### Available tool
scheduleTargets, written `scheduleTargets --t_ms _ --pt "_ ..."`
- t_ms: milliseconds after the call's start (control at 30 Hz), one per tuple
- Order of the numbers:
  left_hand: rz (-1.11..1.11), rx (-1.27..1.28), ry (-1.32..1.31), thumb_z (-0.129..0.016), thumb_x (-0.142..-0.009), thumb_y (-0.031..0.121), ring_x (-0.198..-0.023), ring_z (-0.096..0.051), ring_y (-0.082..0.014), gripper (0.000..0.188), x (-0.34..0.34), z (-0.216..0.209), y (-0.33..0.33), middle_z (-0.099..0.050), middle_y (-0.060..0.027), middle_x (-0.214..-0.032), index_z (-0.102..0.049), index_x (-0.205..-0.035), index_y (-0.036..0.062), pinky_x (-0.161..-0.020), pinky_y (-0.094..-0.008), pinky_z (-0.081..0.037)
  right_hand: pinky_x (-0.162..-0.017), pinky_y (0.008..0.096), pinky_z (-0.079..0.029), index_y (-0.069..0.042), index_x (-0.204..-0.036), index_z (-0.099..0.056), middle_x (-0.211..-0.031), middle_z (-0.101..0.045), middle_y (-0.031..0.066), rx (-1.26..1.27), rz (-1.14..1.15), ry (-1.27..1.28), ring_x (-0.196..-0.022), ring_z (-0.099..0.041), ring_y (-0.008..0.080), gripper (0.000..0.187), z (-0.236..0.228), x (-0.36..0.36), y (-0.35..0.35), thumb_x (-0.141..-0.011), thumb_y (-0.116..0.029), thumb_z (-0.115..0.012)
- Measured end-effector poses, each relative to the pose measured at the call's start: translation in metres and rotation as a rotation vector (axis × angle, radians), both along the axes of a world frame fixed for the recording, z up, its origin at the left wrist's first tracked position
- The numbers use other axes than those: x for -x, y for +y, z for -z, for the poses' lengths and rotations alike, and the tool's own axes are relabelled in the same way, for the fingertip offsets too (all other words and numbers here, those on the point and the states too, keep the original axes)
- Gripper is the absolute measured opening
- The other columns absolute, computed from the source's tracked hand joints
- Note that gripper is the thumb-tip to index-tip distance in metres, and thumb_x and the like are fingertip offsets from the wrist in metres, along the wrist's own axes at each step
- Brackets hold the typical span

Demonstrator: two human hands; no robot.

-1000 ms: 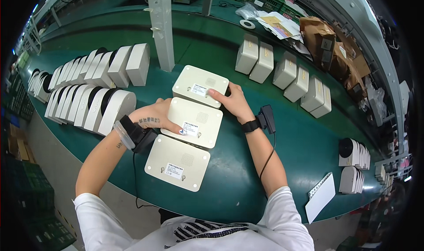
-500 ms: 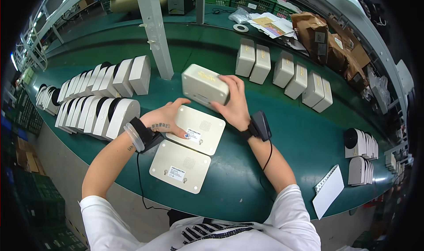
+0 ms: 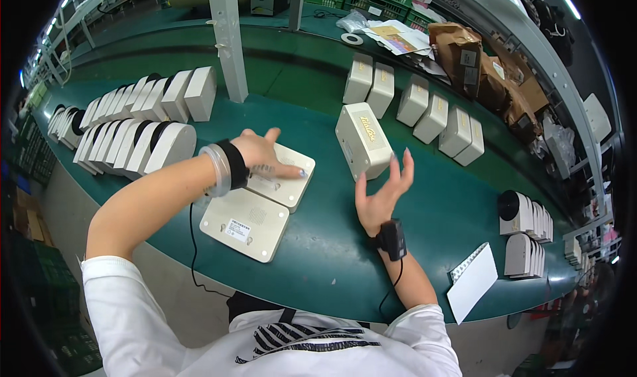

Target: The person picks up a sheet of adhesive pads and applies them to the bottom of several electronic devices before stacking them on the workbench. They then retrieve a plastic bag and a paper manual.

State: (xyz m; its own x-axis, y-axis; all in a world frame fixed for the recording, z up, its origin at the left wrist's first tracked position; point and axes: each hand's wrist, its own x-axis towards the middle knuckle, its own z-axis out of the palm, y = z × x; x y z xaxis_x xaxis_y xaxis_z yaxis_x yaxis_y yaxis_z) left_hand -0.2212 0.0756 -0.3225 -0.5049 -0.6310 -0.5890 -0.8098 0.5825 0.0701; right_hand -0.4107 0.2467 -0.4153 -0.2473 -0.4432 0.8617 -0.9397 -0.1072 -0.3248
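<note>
My left hand (image 3: 257, 158), its fingers spread, is over a flat cream plastic case (image 3: 296, 158) that lies on the green table; whether it touches the case is hard to see. A second flat case (image 3: 260, 239) lies against it on the near side, showing a white label, a speaker grid and small round feet. My right hand (image 3: 385, 194) is open, fingers apart, just beside a cream case (image 3: 358, 145) standing on its narrow side with gold lettering on top. Nothing is held in my right hand.
Several cream cases (image 3: 415, 102) stand in pairs at the back right. Rows of white round-topped pieces with black discs (image 3: 162, 145) line the left; similar ones (image 3: 524, 254) stand at the far right. A spiral notebook (image 3: 472, 287) lies front right. A metal post (image 3: 229, 52) rises behind.
The cream case that my right hand gripped now stands farther right, turned, and let go. My right hand has opened beside it. My left hand's fingers have shifted over the upper flat case.
</note>
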Motion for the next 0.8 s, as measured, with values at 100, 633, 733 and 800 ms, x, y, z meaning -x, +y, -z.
scheduleTargets --t_ms 100,633,733,800 --pt "-0.17 -0.079 0.134 -0.046 -0.073 0.082 -0.109 -0.058 -0.0385 0.112 -0.008 0.002 -0.009 -0.047 -0.0312 -0.129 -0.026 -0.144 -0.0028 -0.088 -0.0438 -0.048 -0.096 0.0408 -0.041 -0.003 -0.139 -0.03 -0.133 -0.04 0.0218 -0.107 -0.156 -0.016 -0.117 -0.047 0.0338 0.071 -0.012 -0.018 0.018 -0.08 -0.007 -0.068" --pt "-0.64 -0.473 0.981 -0.049 -0.084 0.069 -0.135 -0.028 -0.0324 0.092 0.013 0.026 -0.002 -0.023 -0.0216 -0.147 -0.019 -0.141 0.0032 -0.096 -0.0627 -0.034 -0.111 0.041 -0.025 -0.003 -0.145 -0.029 -0.154 -0.019 0.0219 -0.212 -0.526 -0.555 -0.142 -0.017 0.0382 0.07 0.002 -0.079 0.024 -0.083 -0.001 -0.058" --pt "-0.365 -0.55 0.99 -0.055 -0.084 0.062 -0.136 -0.029 -0.0331 0.096 0.011 0.031 -0.003 -0.025 -0.0215 -0.148 -0.007 -0.148 0.0074 -0.104 -0.0569 -0.029 -0.109 0.04 -0.029 -0.003 -0.133 -0.047 -0.151 -0.03 0.0187 -0.268 -0.583 -0.577 -0.139 -0.029 0.0373 0.056 0.008 -0.066 0.039 -0.079 0.007 -0.054" --pt "-0.349 -0.429 0.979 -0.056 -0.084 0.062 -0.135 -0.031 -0.0341 0.098 -0.004 0.026 0.002 -0.026 -0.0231 -0.148 -0.007 -0.148 0.0066 -0.104 -0.0535 -0.03 -0.109 0.0397 -0.03 -0.003 -0.129 -0.05 -0.149 -0.033 0.0188 -0.319 -0.616 -0.499 -0.137 -0.032 0.0365 0.052 0.013 -0.054 0.045 -0.079 0.008 -0.053"
